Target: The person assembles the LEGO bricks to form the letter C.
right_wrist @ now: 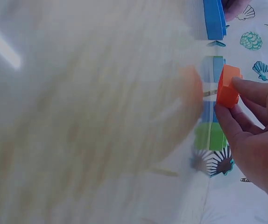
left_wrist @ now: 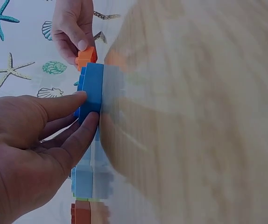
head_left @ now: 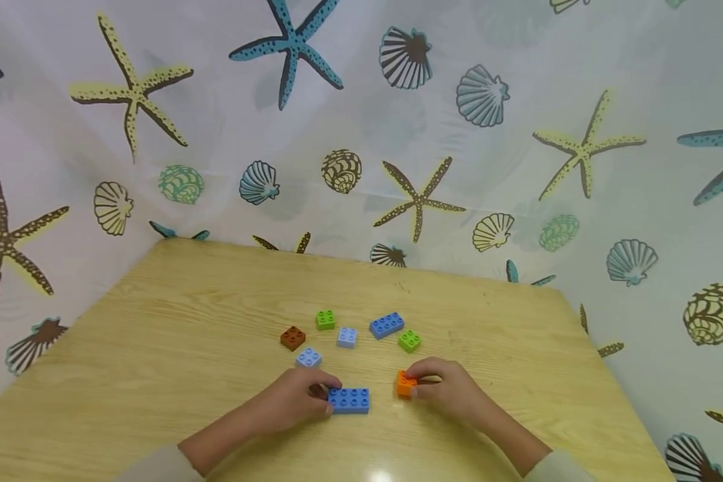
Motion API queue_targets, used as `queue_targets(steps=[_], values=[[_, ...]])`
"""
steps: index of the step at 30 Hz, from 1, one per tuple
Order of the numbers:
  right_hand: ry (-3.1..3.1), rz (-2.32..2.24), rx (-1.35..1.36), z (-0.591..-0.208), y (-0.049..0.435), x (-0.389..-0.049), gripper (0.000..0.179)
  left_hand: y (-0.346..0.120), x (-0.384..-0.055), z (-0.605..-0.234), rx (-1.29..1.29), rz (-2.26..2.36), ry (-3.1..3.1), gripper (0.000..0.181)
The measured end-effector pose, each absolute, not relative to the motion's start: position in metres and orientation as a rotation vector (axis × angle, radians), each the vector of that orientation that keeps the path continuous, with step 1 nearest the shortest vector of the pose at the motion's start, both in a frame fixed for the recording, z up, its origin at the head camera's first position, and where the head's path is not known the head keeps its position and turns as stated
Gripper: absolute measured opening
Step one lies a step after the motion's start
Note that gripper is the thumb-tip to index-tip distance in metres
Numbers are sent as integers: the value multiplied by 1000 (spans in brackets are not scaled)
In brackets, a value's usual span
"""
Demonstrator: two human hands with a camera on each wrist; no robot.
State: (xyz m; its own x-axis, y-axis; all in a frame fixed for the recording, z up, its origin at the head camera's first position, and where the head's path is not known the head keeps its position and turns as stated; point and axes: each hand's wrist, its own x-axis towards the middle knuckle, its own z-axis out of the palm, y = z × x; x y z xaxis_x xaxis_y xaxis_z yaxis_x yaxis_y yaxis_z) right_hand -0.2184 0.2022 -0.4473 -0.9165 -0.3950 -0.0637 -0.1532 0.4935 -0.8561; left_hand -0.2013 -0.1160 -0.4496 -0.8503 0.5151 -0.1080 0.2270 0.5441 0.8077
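Note:
My left hand pinches the left end of a long blue building brick, between thumb and fingers; in the left wrist view the blue brick stands on the table. To its right, my right hand pinches a small orange brick. In the right wrist view that orange brick looks slightly tilted. A gap separates the two held bricks in the head view. Just beyond my left hand lies a light blue brick.
Farther back on the wooden table lie a brown brick, a green brick, a second light blue brick, another long blue brick and another green brick. A shell-patterned curtain hangs behind and beside the table.

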Motion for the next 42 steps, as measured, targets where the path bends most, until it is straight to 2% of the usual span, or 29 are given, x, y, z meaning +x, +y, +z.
queue_targets(steps=[19, 42], values=[[2388, -1474, -636, -440, 177, -198, 21, -101, -206, -446, 615, 1207, 2425, 36], [2439, -1365, -736, -447, 170, -194, 19, -93, -206, -446, 620, 1199, 2398, 33]])
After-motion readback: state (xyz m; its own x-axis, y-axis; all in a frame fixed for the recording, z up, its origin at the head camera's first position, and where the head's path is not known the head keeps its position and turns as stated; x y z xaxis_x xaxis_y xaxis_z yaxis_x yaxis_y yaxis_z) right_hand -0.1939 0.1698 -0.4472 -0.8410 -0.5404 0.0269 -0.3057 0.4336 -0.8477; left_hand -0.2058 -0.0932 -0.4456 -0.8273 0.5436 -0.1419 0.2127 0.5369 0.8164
